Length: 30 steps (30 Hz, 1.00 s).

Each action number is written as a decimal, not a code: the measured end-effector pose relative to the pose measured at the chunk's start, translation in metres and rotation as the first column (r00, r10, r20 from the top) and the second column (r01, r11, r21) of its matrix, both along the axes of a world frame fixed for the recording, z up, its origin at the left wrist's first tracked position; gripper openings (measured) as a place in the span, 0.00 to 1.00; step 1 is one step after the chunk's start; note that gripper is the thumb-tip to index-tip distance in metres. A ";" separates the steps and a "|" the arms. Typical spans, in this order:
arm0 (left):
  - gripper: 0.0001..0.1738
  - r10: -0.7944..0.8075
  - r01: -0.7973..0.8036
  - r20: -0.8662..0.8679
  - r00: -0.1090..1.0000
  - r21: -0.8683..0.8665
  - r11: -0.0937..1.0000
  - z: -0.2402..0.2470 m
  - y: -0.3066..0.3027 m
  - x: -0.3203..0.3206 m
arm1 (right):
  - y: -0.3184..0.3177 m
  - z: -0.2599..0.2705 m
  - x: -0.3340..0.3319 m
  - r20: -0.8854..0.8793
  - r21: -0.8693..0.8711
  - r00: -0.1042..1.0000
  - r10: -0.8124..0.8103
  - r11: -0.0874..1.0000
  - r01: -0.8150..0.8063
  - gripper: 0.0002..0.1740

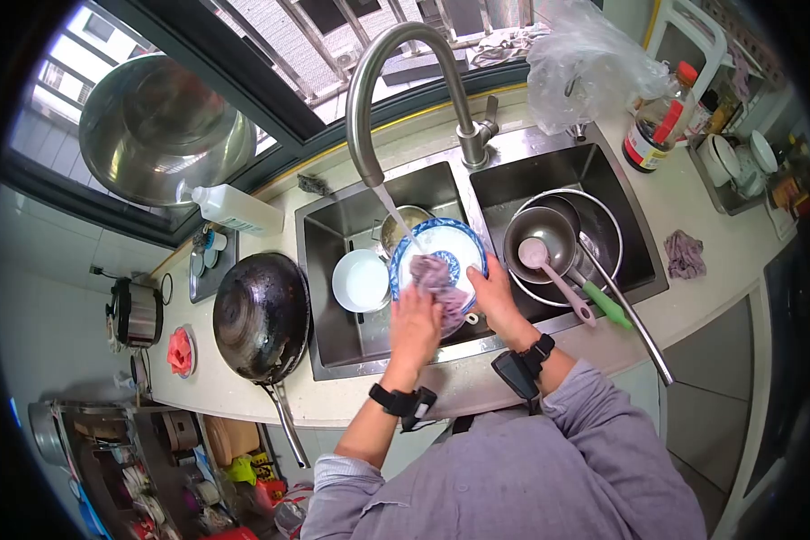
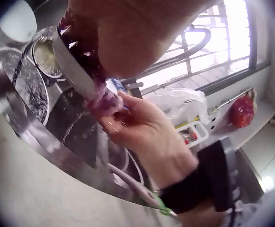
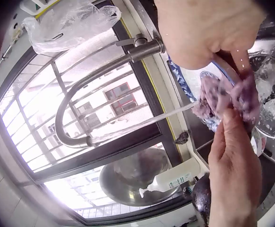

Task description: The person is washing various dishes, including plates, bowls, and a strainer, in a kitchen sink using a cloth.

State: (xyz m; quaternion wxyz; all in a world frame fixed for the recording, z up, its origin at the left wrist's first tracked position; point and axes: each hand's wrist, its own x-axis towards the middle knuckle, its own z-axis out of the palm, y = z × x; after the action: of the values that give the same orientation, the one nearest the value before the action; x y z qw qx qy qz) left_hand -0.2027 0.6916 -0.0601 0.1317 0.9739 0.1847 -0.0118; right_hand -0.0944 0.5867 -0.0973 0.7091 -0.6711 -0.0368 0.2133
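Observation:
Under the running tap, my right hand grips the right rim of a white bowl with a blue patterned border. A wet purple rag lies bunched against its inside. My left hand holds this rag, its thumb pressing the cloth in the right wrist view. Water from the tap runs onto the bowl near the rag. Both hands are over the left sink basin, where a plain white bowl sits to the left and a small metal pot stands behind, partly hidden.
In the right basin, a large pot holds a dark ladle, a pink scoop and a green-handled utensil. A wok lies upside down left of the sink, near a white pump bottle. Another rag lies right.

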 end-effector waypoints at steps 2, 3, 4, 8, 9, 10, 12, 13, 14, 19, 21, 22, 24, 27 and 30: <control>0.22 0.022 -0.021 -0.022 1.000 0.064 0.998 -0.001 0.015 0.007 | 0.002 -0.007 -0.005 -0.018 0.057 1.000 0.002 0.998 -0.001 0.23; 0.21 0.027 -0.027 -0.001 1.000 0.086 0.996 -0.007 0.023 0.011 | 0.004 -0.004 -0.008 -0.085 0.061 0.996 0.031 0.998 -0.026 0.22; 0.21 0.029 -0.031 0.022 0.999 0.108 0.994 -0.007 0.027 0.017 | 0.006 0.009 -0.009 -0.151 0.066 0.987 0.058 0.997 -0.048 0.22; 0.21 -0.080 0.148 0.253 0.964 -0.259 0.954 -0.003 0.029 0.048 | 0.009 0.024 -0.013 -0.328 0.224 0.921 0.211 0.964 -0.141 0.20; 0.22 -0.079 0.135 0.157 0.984 -0.391 0.910 0.015 0.020 0.054 | 0.011 0.023 -0.011 -0.327 0.224 0.920 0.215 0.964 -0.145 0.20; 0.22 -0.186 0.269 0.277 0.943 -0.299 0.916 0.011 0.015 0.052 | 0.012 0.022 -0.010 -0.328 0.265 0.923 0.201 0.957 -0.114 0.20; 0.21 -0.178 0.269 0.281 0.943 -0.330 0.905 0.016 0.003 0.045 | 0.016 0.022 -0.007 -0.332 0.350 0.927 0.172 0.936 -0.049 0.20; 0.21 -0.175 0.265 0.280 0.944 -0.329 0.906 0.017 0.003 0.037 | 0.013 0.027 -0.003 -0.386 0.337 0.903 0.187 0.940 -0.051 0.19; 0.22 -0.158 0.224 0.189 0.969 -0.404 0.887 0.018 0.004 0.026 | 0.011 0.026 0.000 -0.386 0.339 0.903 0.189 0.939 -0.052 0.19; 0.22 -0.072 0.116 0.208 0.975 -0.206 0.972 0.017 0.018 -0.006 | 0.004 0.004 0.011 -0.208 0.251 0.972 0.111 0.966 -0.057 0.16; 0.24 0.284 -0.093 0.334 0.899 -0.488 0.868 0.017 0.022 -0.006 | -0.001 0.020 0.011 -0.291 0.303 0.947 0.134 0.952 -0.042 0.16; 0.26 0.621 -0.208 0.330 0.711 -0.744 0.635 0.017 0.024 -0.006 | -0.003 0.024 0.012 -0.293 0.301 0.947 0.134 0.953 -0.041 0.16; 0.23 0.778 -0.261 0.139 0.613 -0.894 0.365 0.002 0.035 -0.013 | -0.004 0.028 0.012 -0.298 0.331 0.931 0.209 0.938 -0.105 0.17; 0.21 0.632 -0.200 -0.313 0.709 -0.949 -0.245 0.004 0.040 -0.013 | -0.001 0.034 0.013 -0.279 0.270 0.916 0.289 0.939 -0.214 0.18; 0.24 0.658 -0.134 -0.361 0.661 -0.919 -0.370 0.007 0.036 -0.016 | -0.003 0.042 0.016 -0.315 0.179 0.890 0.330 0.941 -0.286 0.20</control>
State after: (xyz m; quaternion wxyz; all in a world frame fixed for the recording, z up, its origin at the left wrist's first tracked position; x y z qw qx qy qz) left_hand -0.2182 0.7280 -0.0535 0.8273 0.3549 0.4283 0.0785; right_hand -0.0782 0.5838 -0.0554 0.7033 -0.5625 -0.0333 0.4334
